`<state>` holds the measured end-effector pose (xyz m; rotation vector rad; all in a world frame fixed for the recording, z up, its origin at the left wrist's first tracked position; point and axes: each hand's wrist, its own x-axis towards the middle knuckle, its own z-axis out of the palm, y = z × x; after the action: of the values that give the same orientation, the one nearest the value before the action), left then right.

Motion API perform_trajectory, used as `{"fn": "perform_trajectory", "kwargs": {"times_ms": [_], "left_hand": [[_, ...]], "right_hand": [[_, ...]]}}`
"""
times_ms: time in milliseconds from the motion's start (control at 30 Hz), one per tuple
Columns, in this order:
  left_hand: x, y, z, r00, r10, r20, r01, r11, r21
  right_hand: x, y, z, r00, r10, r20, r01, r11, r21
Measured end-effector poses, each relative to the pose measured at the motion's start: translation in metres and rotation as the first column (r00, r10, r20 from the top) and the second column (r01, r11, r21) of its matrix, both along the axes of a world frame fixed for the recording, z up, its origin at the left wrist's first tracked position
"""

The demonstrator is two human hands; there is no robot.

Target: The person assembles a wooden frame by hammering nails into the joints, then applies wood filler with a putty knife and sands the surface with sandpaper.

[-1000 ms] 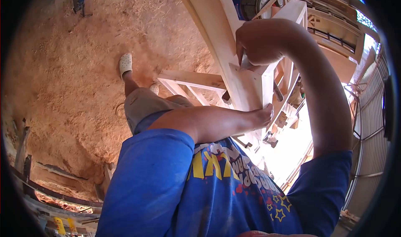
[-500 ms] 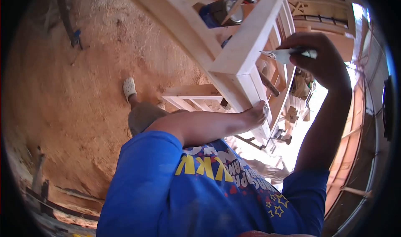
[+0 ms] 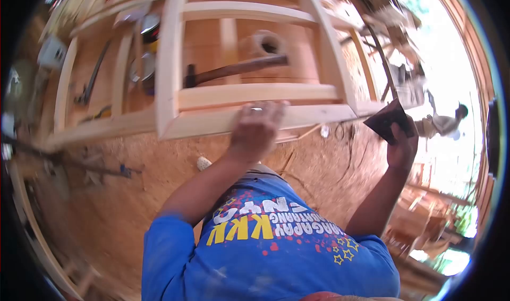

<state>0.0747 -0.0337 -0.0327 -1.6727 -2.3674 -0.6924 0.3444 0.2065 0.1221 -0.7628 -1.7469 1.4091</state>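
Observation:
My left hand [image 3: 256, 130] lies on the near rail of a pale wooden frame [image 3: 313, 115]. Its fingers stretch across the wood, somewhat blurred, and a ring shows on one of them. Off the frame's right corner, my right hand [image 3: 402, 146] is closed on a dark, square-cornered sheet that looks like sandpaper [image 3: 386, 123]. The sheet is held up in the air, apart from the wood. Inside the frame rests a hammer [image 3: 239, 70] with a long dark handle, and behind it a blurred pale roll [image 3: 268, 43].
Cans [image 3: 150, 27] stand left of the frame's upright. Farther left are a dark bar-like tool [image 3: 95, 72] and a white container [image 3: 52, 51]. Another person [image 3: 446, 121] is in the bright area at the right. Reddish dirt ground [image 3: 133, 195] lies below.
My view has swung round to face the frame's long side. My left hand now lies along the near rail. The right hand has moved away from the frame, still holding the sheet.

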Motion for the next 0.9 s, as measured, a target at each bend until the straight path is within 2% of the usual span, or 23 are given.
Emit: {"fn": "perform_trajectory", "kwargs": {"times_ms": [100, 167, 333, 467, 533, 633, 667, 767, 900], "left_hand": [[0.005, 0.005, 0.013, 0.999, 0.039, 0.021, -0.039, 0.999, -0.007], [0.011, 0.012, 0.014, 0.996, 0.08, -0.025, -0.081, 0.995, -0.053], [0.02, 0.022, 0.02, 0.989, 0.136, -0.058, -0.14, 0.988, -0.062], [0.02, 0.026, 0.03, 0.99, 0.111, 0.091, -0.115, 0.993, 0.035], [0.014, 0.028, 0.032, 0.973, 0.062, 0.22, -0.094, 0.986, 0.138], [0.005, 0.031, 0.032, 0.834, 0.098, 0.542, -0.269, 0.931, 0.246], [0.0, 0.032, 0.037, 0.802, 0.122, 0.584, -0.304, 0.926, 0.225], [-0.024, 0.037, 0.056, 0.838, 0.127, 0.531, -0.261, 0.947, 0.185], [-0.049, 0.063, 0.075, 0.85, 0.005, 0.526, -0.119, 0.976, 0.184]], "right_hand": [[0.062, 0.023, -0.021, 0.976, -0.146, -0.161, 0.128, 0.985, -0.119], [0.096, 0.045, -0.043, 0.936, -0.259, -0.24, 0.221, 0.96, -0.174], [0.112, 0.066, -0.071, 0.885, -0.335, -0.323, 0.212, 0.908, -0.361], [0.105, 0.084, -0.094, 0.906, -0.299, -0.301, 0.157, 0.896, -0.416], [0.087, 0.088, -0.089, 0.929, -0.198, -0.312, 0.061, 0.915, -0.4], [0.062, 0.092, -0.082, 0.951, -0.076, -0.301, -0.027, 0.946, -0.322], [0.052, 0.094, -0.08, 0.956, -0.041, -0.291, -0.047, 0.956, -0.29], [0.027, 0.095, -0.07, 0.963, -0.021, -0.268, -0.021, 0.988, -0.151], [0.017, 0.078, -0.065, 0.942, -0.26, -0.213, 0.242, 0.965, -0.105]]}}
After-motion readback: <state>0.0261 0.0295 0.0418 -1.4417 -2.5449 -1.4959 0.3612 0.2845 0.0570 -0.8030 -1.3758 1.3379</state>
